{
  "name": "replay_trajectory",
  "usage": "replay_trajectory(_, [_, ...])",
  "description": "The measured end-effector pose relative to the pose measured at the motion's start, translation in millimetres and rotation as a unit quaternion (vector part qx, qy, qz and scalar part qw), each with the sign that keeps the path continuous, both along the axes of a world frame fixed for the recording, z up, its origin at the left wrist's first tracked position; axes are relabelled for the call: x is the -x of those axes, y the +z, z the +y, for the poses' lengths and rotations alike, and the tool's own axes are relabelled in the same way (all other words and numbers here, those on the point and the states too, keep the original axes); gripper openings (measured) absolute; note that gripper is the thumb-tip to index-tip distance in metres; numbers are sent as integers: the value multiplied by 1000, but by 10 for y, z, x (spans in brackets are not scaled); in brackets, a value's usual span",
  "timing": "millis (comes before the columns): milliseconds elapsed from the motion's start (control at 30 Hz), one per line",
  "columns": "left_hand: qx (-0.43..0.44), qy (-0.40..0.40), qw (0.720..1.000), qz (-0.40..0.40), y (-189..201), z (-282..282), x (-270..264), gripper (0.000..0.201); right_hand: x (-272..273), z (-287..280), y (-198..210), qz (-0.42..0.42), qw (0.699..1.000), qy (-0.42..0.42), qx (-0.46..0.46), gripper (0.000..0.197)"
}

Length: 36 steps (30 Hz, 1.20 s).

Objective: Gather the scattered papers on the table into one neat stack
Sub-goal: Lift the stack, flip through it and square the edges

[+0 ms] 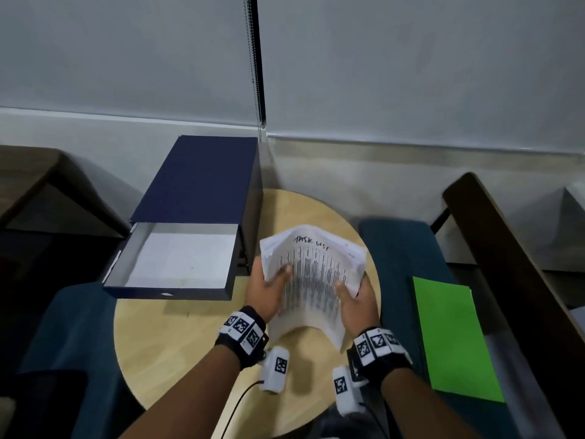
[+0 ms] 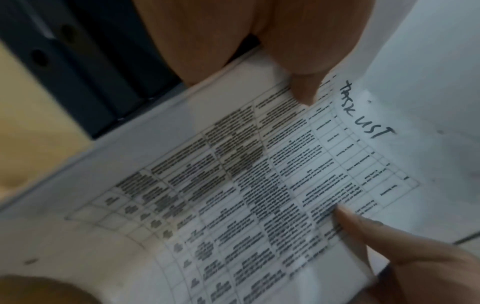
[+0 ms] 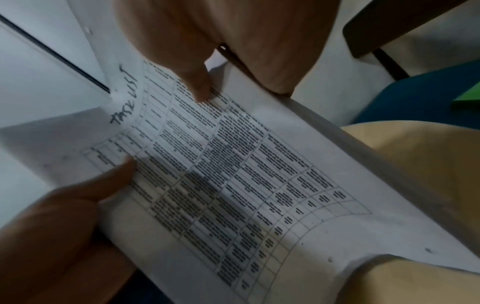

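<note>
A bundle of white papers (image 1: 311,274) with a printed table and the handwriting "TASK LIST" on top is lifted above the round wooden table (image 1: 177,337), bowed upward in the middle. My left hand (image 1: 269,291) grips its left edge, thumb on top. My right hand (image 1: 356,299) grips its right edge the same way. In the left wrist view the papers (image 2: 259,185) fill the frame, with my left thumb (image 2: 306,88) pressing the top sheet. In the right wrist view the papers (image 3: 233,174) show my right thumb (image 3: 200,86) on them. The fingers underneath are hidden.
A dark blue box (image 1: 202,182) with its white-lined drawer (image 1: 177,261) pulled open stands on the table's left rear. A green folder (image 1: 452,337) lies on a blue seat (image 1: 399,248) to the right. Dark wooden furniture (image 1: 493,236) flanks both sides.
</note>
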<state>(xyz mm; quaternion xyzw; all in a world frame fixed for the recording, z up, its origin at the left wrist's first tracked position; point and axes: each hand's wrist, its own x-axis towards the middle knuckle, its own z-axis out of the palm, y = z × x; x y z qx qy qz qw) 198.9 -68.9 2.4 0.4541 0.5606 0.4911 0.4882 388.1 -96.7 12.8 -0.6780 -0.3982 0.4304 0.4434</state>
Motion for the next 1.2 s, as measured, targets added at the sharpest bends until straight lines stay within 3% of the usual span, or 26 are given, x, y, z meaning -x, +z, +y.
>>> replay_trajectory(133, [19,12,1000,4,-103,-27,109,58,-4,-72,-61,-37,999,7,-29,45])
replay_trajectory(233, [19,18,999,18,-37,-4,59,43,6,-13,-21,-64,997,5,-44,27])
replay_trajectory(500, [-22,27,999,42,123,-44,14,37,-16,20,39,-56,996,4,-73,25])
replay_trajectory(600, [-32,27,999,22,95,-68,65,55,-127,-12,11,-39,998,3,-57,45])
replay_trajectory(700, [-52,35,998,-1,197,-51,78,54,-201,18,103,-2,994,2,-108,53])
replay_trajectory(867, [-54,76,995,18,341,52,38,46,-163,119,309,42,982,-37,-181,34])
replay_trajectory(1033, [-39,89,994,47,319,80,32,28,-123,138,278,-1,989,-46,-141,16])
replay_trajectory(1200, [-36,93,994,44,364,71,15,31,-130,116,290,-4,988,-54,-142,8])
